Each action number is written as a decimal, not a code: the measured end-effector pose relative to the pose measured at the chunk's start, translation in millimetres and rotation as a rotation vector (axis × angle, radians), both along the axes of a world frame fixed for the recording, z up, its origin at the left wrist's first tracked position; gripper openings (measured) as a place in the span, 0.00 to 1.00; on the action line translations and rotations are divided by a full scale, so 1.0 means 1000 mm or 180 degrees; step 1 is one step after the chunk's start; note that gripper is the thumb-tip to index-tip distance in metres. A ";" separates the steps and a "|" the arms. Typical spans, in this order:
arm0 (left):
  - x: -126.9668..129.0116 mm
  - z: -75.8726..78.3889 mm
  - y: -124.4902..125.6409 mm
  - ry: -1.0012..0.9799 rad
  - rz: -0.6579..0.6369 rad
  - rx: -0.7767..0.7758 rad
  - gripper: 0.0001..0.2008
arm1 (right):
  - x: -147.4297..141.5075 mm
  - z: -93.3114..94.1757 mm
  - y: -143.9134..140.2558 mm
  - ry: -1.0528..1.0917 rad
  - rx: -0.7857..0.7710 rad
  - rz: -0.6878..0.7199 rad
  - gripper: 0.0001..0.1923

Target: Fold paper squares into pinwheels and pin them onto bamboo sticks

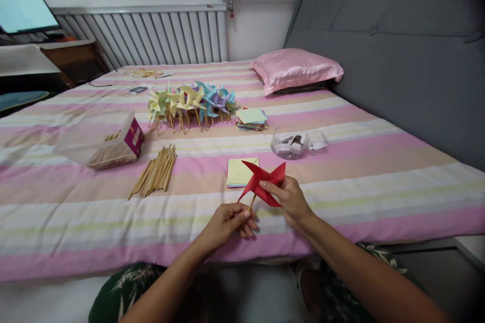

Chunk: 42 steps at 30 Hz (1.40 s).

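A red paper pinwheel (273,173) is held over the near edge of the bed. My right hand (293,201) pinches its folded paper head, with the thumb near the centre. Below, my left hand (231,221) grips the pinwheel's thin wooden stick (252,203) between thumb and fingers. Just behind the pinwheel lies a small stack of square paper sheets (238,171), yellow on top, partly covered by the red paper. A loose bunch of wooden sticks (157,171) rests on the bedspread to the left.
Several pastel pinwheels (189,101) stand in rows farther back. Nearby are a clear plastic box (87,131) with sticks, another paper stack (251,117), a round clear container (288,144) with small items, and a clear lid-like piece (317,140). A pink pillow (297,68) lies by the grey headboard (397,45).
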<state>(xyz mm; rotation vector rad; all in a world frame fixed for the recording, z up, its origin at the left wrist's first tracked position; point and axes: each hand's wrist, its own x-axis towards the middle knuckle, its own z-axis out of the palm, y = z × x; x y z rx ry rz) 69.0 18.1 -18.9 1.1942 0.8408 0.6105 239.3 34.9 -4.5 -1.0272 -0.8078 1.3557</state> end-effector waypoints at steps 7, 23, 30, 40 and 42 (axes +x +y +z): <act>-0.001 -0.003 0.000 -0.0030 -0.0053 0.0000 0.17 | -0.001 0.002 -0.001 -0.0047 -0.0033 -0.0054 0.13; 0.000 -0.003 -0.001 0.0006 -0.0075 -0.0008 0.17 | -0.002 -0.004 -0.002 -0.0125 0.0116 -0.0048 0.12; -0.001 -0.002 -0.004 0.0120 0.0173 0.0165 0.16 | -0.002 -0.004 -0.002 -0.0212 0.0169 -0.0239 0.13; -0.006 -0.003 -0.003 0.0858 0.1085 0.1105 0.10 | -0.003 -0.001 -0.006 -0.0468 0.0533 -0.0104 0.14; -0.008 -0.002 0.000 0.0766 0.1322 0.1003 0.11 | 0.001 0.002 -0.004 -0.0568 0.0746 0.0082 0.16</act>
